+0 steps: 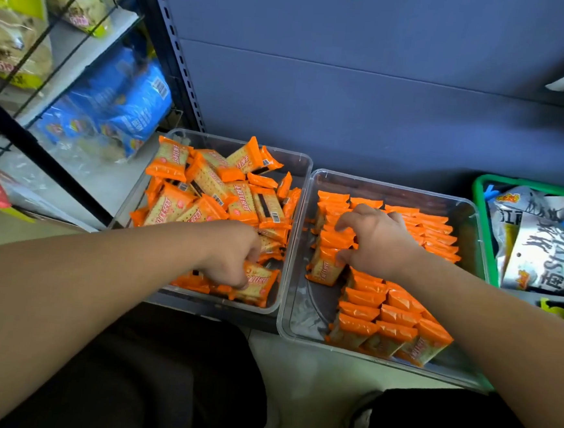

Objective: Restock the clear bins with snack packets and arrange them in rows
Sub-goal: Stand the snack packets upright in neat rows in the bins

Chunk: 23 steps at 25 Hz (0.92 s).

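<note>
Snack packet (258,284): orange ends with a pale cracker print between them. It lies at the near right corner of the left bin, and the left hand pinches its left end.
Left hand (233,257): knuckles up, fingers curled down round the packet's edge. The forearm comes in from the near left, over the bin's near rim.
Left bin (199,300): clear plastic, set on the floor, its right wall just beside the right bin.
Loose pile (208,191): packets of the same kind, jumbled at all angles across the middle and far side of the left bin. Some lie face up and some show barcodes.
Right hand (377,245): wide, with fingers spread and clasping nothing. It is laid on the tops of upright packets in the middle of the right bin, thumb against the left row.
Left row (331,238): packets standing on edge, running from the far left corner toward the middle. The nearest one leans toward the near rim.
Far rows (434,232): packets on edge, packed tight along the far right side.
Near block (390,323): three short rows on edge at the near right corner.
Right bin (306,310): clear, with its bottom bare at the near left corner.
Green basket (476,209): just beside the right bin's right wall, holding silver bags (534,254).
Wire rack (67,55): at the left, carrying blue bags (127,100) and yellow bags (12,23).
Dark blue panel (385,87): upright behind both bins.
</note>
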Each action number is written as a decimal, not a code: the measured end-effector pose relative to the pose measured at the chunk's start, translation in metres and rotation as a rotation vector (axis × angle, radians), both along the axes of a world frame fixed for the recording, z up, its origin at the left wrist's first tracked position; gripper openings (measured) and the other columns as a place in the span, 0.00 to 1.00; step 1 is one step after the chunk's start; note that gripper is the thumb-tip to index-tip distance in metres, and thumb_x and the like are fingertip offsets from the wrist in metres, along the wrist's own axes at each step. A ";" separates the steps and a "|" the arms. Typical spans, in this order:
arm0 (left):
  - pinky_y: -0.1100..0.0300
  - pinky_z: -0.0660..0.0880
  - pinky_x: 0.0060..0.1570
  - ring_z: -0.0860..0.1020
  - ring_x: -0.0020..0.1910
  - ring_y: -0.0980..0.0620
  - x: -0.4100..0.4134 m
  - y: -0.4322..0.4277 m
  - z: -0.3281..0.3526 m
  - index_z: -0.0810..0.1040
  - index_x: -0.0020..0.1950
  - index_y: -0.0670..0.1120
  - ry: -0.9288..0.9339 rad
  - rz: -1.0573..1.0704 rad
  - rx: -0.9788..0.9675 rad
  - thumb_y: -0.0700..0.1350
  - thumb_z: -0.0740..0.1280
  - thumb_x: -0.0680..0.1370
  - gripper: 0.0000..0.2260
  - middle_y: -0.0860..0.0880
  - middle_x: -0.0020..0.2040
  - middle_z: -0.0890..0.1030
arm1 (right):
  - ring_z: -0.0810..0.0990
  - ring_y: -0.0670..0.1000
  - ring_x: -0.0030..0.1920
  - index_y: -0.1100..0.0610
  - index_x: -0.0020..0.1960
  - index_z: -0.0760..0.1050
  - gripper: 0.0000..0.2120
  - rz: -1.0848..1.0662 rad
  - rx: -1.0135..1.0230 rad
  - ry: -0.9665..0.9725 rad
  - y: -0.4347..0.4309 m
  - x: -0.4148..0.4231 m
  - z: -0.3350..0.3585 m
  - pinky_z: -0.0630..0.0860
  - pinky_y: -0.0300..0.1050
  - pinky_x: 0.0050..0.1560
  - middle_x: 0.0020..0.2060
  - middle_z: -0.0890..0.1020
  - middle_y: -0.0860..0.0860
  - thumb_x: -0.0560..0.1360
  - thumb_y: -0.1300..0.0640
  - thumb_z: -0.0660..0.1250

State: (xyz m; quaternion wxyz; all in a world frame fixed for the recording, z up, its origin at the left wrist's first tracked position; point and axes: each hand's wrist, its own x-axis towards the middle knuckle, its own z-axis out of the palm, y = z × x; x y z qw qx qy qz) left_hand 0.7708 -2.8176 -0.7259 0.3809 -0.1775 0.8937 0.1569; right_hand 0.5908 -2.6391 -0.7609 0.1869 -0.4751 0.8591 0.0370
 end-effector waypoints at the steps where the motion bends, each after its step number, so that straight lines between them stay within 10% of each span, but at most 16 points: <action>1: 0.57 0.78 0.52 0.78 0.58 0.48 0.001 -0.002 0.012 0.77 0.70 0.50 0.055 0.069 0.011 0.53 0.76 0.76 0.23 0.50 0.60 0.80 | 0.75 0.54 0.67 0.47 0.68 0.75 0.22 -0.037 -0.057 -0.078 -0.001 0.001 0.010 0.69 0.56 0.70 0.67 0.76 0.48 0.77 0.43 0.73; 4: 0.59 0.74 0.41 0.79 0.45 0.51 0.006 -0.007 0.050 0.82 0.60 0.52 0.329 0.324 -0.014 0.50 0.76 0.76 0.14 0.52 0.49 0.81 | 0.81 0.48 0.55 0.48 0.62 0.80 0.15 -0.169 -0.316 -0.393 -0.006 0.008 0.041 0.78 0.48 0.59 0.58 0.82 0.47 0.77 0.47 0.74; 10: 0.52 0.84 0.45 0.86 0.42 0.47 0.036 0.013 0.093 0.81 0.56 0.43 0.589 0.806 0.586 0.39 0.75 0.78 0.08 0.44 0.47 0.87 | 0.88 0.54 0.51 0.57 0.63 0.80 0.12 -0.362 -0.558 -1.170 -0.019 0.038 0.090 0.85 0.49 0.52 0.52 0.88 0.55 0.80 0.58 0.73; 17: 0.59 0.76 0.60 0.79 0.62 0.52 0.078 -0.058 0.042 0.79 0.69 0.53 0.394 0.397 -0.147 0.48 0.78 0.76 0.22 0.52 0.64 0.80 | 0.88 0.57 0.49 0.58 0.58 0.80 0.11 -0.422 -0.521 -1.131 -0.053 0.054 0.081 0.85 0.50 0.52 0.50 0.88 0.59 0.78 0.58 0.75; 20: 0.60 0.73 0.61 0.75 0.62 0.55 0.083 -0.068 0.020 0.73 0.76 0.54 0.271 0.296 -0.095 0.53 0.79 0.74 0.32 0.53 0.65 0.74 | 0.88 0.57 0.51 0.56 0.57 0.80 0.08 -0.440 -0.460 -1.167 -0.062 0.054 0.073 0.85 0.52 0.54 0.49 0.88 0.57 0.79 0.57 0.73; 23: 0.56 0.74 0.57 0.75 0.60 0.49 0.074 -0.068 0.004 0.79 0.65 0.57 0.220 0.201 -0.132 0.58 0.78 0.73 0.22 0.55 0.56 0.69 | 0.88 0.59 0.51 0.57 0.59 0.80 0.08 -0.468 -0.426 -1.196 -0.068 0.050 0.069 0.85 0.53 0.54 0.50 0.88 0.57 0.80 0.57 0.72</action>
